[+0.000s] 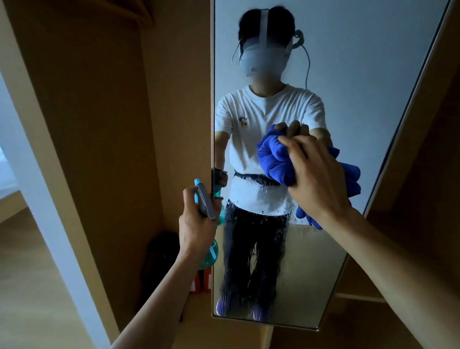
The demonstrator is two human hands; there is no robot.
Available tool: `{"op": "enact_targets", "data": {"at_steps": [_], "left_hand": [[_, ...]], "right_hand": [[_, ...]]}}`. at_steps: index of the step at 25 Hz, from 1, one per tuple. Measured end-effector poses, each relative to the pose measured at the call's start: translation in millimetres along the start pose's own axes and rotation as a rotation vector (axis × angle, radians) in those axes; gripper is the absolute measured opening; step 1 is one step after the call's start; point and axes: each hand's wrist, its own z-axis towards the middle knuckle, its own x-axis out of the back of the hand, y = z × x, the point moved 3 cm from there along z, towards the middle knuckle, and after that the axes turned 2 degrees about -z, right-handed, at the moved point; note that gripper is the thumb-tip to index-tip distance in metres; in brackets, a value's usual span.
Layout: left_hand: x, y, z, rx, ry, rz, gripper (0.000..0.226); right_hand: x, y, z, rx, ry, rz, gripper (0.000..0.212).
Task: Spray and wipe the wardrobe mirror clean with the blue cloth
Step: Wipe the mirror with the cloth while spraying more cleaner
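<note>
The tall wardrobe mirror (351,54) fills the middle and right of the view. Its lower half is wet, with droplets and streaks running down. My right hand (315,176) grips the bunched blue cloth (274,159) and holds it against the glass at mid height. My left hand (198,223) holds a teal spray bottle (204,201) with a grey trigger just beside the mirror's left edge. A person in a white T-shirt and a headset is reflected in the glass.
The mirror hangs on an open wooden wardrobe door. Left of it is the wardrobe's inside wall (96,129), with a dark bag (161,259) and an orange-and-white box (203,282) on its floor. A white door frame (24,163) and a wooden floor lie further left.
</note>
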Motion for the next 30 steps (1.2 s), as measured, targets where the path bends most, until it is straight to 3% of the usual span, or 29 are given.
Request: {"op": "enact_targets", "data": {"at_steps": [6,10,13,16,19,23,27,30], "left_hand": [[-2.4,-20.7,-34.4,-0.031,0.011,-0.037,0.026],[-20.6,-38.2,-63.1,-0.058,-0.22,0.036,0.031],[-30.8,-51.8,-83.2,-0.024,-0.307,0.013,0.01],[-30.7,-67.3,-93.6,-0.003,-0.285,-0.065,0.012],[-21.0,-69.9,-70.7,-0.06,-0.164,0.005,0.007],[-12.1,-55.4,-26.7,-0.082,-0.183,0.006,0.049],[-11.8,-46.1,-4.3,-0.119,-0.247,-0.085,0.013],[-8.6,-47.5,0.2,-0.101,-0.266,-0.121,0.018]], "right_hand": [[1.3,-3.1,1.5,-0.054,0.013,0.001,0.059],[2.4,-6.6,0.5,-0.061,0.028,-0.001,0.062],[1.9,-4.8,0.9,-0.072,0.021,-0.013,0.061],[0.6,-6.6,0.6,-0.07,0.03,-0.04,0.058],[-1.0,-10.3,-0.2,-0.053,0.049,-0.063,0.058],[-2.8,-12.8,-2.0,-0.057,0.066,-0.07,0.059],[-3.0,-13.9,-1.0,-0.065,0.056,-0.086,0.061],[-2.6,-18.2,0.7,-0.049,0.083,-0.125,0.061]]}}
